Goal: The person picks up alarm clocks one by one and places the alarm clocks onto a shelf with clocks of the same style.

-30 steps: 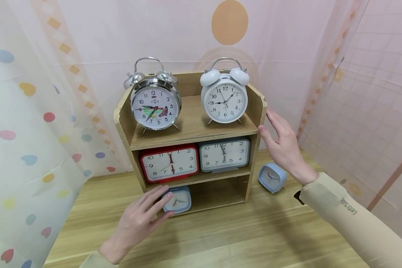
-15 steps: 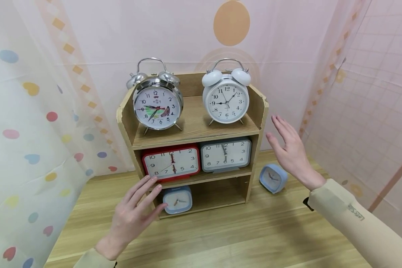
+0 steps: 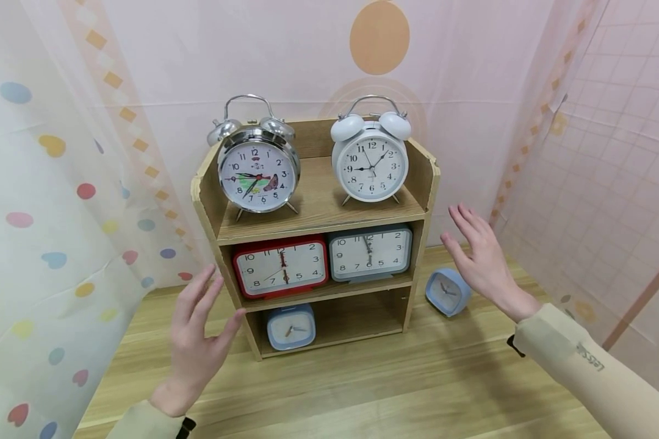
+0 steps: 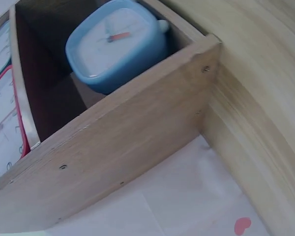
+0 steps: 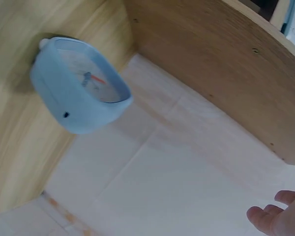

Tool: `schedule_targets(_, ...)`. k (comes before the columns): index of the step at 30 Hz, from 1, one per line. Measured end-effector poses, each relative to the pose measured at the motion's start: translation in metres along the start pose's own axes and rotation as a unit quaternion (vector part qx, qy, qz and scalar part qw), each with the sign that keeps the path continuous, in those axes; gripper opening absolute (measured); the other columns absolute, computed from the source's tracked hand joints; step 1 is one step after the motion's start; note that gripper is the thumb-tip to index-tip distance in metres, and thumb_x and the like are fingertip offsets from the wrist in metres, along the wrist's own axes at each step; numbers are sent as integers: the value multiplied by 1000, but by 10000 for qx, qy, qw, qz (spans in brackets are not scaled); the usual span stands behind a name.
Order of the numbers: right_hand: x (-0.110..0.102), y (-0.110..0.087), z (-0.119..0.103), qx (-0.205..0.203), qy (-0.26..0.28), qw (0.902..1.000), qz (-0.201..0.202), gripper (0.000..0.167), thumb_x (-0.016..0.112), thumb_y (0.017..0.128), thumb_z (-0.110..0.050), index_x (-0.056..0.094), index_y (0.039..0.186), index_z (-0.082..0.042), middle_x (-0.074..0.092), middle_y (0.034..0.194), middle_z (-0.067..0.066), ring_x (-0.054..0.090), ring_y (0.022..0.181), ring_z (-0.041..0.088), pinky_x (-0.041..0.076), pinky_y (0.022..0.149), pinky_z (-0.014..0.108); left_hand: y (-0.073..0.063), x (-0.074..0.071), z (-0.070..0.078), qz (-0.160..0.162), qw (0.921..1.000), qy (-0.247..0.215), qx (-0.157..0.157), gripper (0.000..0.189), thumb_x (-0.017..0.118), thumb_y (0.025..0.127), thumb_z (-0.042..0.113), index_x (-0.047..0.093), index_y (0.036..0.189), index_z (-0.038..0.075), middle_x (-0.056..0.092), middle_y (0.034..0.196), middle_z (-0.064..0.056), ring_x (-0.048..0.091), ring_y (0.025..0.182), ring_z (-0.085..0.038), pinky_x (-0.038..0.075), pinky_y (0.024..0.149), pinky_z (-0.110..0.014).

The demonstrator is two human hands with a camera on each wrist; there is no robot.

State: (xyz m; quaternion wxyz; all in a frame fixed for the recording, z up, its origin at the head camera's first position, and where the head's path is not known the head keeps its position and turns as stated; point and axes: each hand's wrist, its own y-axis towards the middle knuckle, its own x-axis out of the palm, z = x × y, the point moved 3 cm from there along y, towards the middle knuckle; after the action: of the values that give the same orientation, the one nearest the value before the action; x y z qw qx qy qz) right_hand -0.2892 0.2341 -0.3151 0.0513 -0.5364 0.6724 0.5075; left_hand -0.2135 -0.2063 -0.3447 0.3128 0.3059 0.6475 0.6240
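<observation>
My left hand hovers off the lower left side of the wooden shelf, fingers spread and holding nothing. On the other side my right hand is raised with loose fingers, above a small blue alarm clock standing on the table. A second blue clock sits at the left of the bottom compartment. The middle compartment holds a red clock beside a grey clock. Up top stand a silver twin-bell alarm clock on the left and a white one on the right.
The shelf stands on a wood-grain table. Behind it hangs a pale pink curtain; a dotted curtain closes the left and a checked one the right.
My left hand has drawn away leftward from the blue clock in the bottom compartment. The right hand has come off the shelf's right side, moving right and down. The clocks stay put.
</observation>
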Motion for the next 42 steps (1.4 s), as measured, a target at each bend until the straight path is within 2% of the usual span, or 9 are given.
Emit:
schedule_targets(3,1,-4,5,20,-106,9999,-52,59,57,107,-30,44,159,-4,35,168,28,30,157,53,22,128,68,0,-1,-5,67,9984,54,-555,62,68,102,43,64,127,-13,67,141,-21,58,140,-8,45,117,-18)
schedule_targets(6,3,-8,10,69,-208,9997,-123,60,58,107,-30,44,158,-1,35,167,30,30,156,55,23,127,69,0,-5,-12,-119,9924,-39,-1226,66,69,101,41,59,135,-14,64,150,-8,57,140,-3,46,111,-12)
schedule_targets(11,5,-13,20,209,-336,9986,-339,60,57,108,-31,43,158,-1,33,168,30,29,155,56,24,125,72,6,-10,-21,-505,9709,-441,-2299,58,71,96,2,51,149,-6,59,155,9,59,137,0,50,101,-7)
schedule_targets(14,7,-16,26,322,-421,9972,-533,61,57,108,-32,43,159,-2,31,168,31,29,154,57,25,123,73,10,-10,-22,-681,9575,-610,-2736,64,68,93,-9,49,154,1,59,155,9,60,135,3,50,98,-5)
schedule_targets(20,11,-24,39,558,-528,9933,-860,64,58,108,-35,41,160,-1,30,168,33,28,154,58,26,122,74,13,-8,-24,-970,9407,-631,-3188,65,67,96,-7,50,156,11,60,152,15,59,132,9,49,94,-2)
schedule_targets(23,13,-26,44,594,-565,9925,-906,65,58,107,-35,41,160,-1,30,168,34,27,155,58,26,123,74,13,-7,-26,-1134,9274,-468,-3535,66,66,98,-4,49,157,17,60,150,18,58,129,14,49,92,-2)
schedule_targets(27,15,-29,50,601,-649,9908,-1028,67,59,107,-36,40,160,0,29,166,37,27,154,60,26,123,74,14,-6,-31,-1371,9072,-291,-3967,64,67,100,4,47,159,22,61,154,1,56,124,19,47,89,-1)
schedule_targets(30,18,-31,54,612,-719,9892,-1124,69,60,106,-36,39,160,1,29,166,38,27,153,60,26,122,74,14,-5,-35,-1525,8975,-290,-4128,64,67,101,8,47,159,26,59,156,-11,55,124,20,46,88,-1)
schedule_targets(42,30,-38,75,670,-897,9837,-1410,70,66,103,-29,39,158,7,33,160,44,35,147,63,30,121,74,16,-3,-45,-1753,8844,-360,-4311,68,72,99,11,46,159,27,60,155,-14,53,125,20,47,85,-1)
